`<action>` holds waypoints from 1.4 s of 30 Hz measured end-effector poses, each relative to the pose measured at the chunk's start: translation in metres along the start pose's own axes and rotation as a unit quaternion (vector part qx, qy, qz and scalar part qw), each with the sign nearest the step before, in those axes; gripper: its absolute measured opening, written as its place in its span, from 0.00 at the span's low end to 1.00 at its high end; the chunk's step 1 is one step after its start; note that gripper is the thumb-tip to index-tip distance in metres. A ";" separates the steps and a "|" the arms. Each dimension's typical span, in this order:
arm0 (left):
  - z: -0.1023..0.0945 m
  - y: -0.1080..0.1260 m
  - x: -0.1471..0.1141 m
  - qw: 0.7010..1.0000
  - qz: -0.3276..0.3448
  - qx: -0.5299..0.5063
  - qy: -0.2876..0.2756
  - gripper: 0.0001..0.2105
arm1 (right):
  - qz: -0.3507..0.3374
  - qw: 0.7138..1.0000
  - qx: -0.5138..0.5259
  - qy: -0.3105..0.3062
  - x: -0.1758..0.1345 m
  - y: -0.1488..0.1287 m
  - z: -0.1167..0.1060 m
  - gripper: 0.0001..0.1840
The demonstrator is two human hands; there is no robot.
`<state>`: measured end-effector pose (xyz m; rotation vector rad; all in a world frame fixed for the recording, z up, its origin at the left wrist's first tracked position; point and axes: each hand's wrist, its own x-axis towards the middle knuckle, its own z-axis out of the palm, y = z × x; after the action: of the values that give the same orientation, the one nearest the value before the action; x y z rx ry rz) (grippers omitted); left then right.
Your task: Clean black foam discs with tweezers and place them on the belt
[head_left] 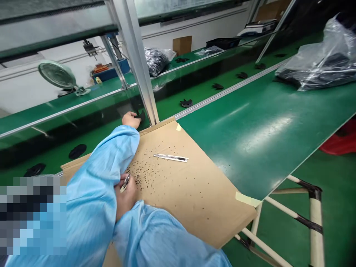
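My left hand (pixel 131 120) reaches over the far edge of the cardboard to the green belt, its fingers closed on the edge of a black curved part (pixel 141 115) beside the metal post. Nearer to me, my right hand (pixel 126 194) is closed around a small silver-coloured tool (pixel 125 183); its exact kind cannot be made out. This hand rests low over the brown cardboard sheet (pixel 191 218), partly behind my left sleeve. A slim white cutter knife (pixel 170 158) lies on the cardboard among many tiny black scraps (pixel 141 178).
More black parts (pixel 186 103) lie spaced along the green belt (pixel 167 107). An aluminium post (pixel 139 55) rises at the cardboard's far edge. At right stands a clear bag of dark parts (pixel 319 63) on the green table (pixel 236 129). A fan (pixel 57 74) sits behind the belt.
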<state>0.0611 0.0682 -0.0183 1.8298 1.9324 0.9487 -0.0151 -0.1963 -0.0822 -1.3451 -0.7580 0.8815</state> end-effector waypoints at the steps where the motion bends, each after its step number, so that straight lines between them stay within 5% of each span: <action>1: -0.016 -0.006 -0.004 0.999 -0.002 -0.027 0.021 0.16 | 0.024 0.999 0.014 0.024 -0.006 -0.008 0.000 0.11; 4: -0.075 -0.026 -0.024 0.989 -0.012 -0.129 0.068 0.14 | 0.030 0.999 0.041 -0.013 -0.016 -0.023 -0.005 0.22; 9: -0.176 -0.069 -0.103 0.932 -0.078 -0.340 0.101 0.14 | -0.123 0.989 -0.046 -0.064 -0.018 -0.024 -0.012 0.24; 13: -0.218 -0.108 -0.190 0.859 -0.112 -0.496 0.060 0.16 | -0.173 0.975 -0.054 -0.127 -0.018 -0.022 -0.017 0.26; 18: -0.209 -0.156 -0.257 0.779 -0.163 -0.601 0.075 0.19 | -0.289 0.933 -0.097 -0.194 -0.022 -0.028 -0.026 0.24; 24: -0.194 -0.174 -0.269 0.713 -0.180 -0.677 0.019 0.18 | -0.383 0.848 -0.241 -0.275 -0.025 -0.029 -0.031 0.19; 33: -0.199 -0.174 -0.268 0.676 -0.218 -0.704 -0.021 0.20 | -0.428 0.789 -0.327 -0.296 -0.019 -0.022 -0.031 0.17; 42: -0.195 -0.176 -0.269 0.683 -0.215 -0.697 -0.033 0.22 | -0.454 0.762 -0.360 -0.289 -0.021 -0.022 -0.030 0.18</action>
<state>-0.1611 -0.2338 -0.0475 0.4385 0.8261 1.4607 0.0031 -0.2295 -0.0627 -1.0715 -2.1781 0.1508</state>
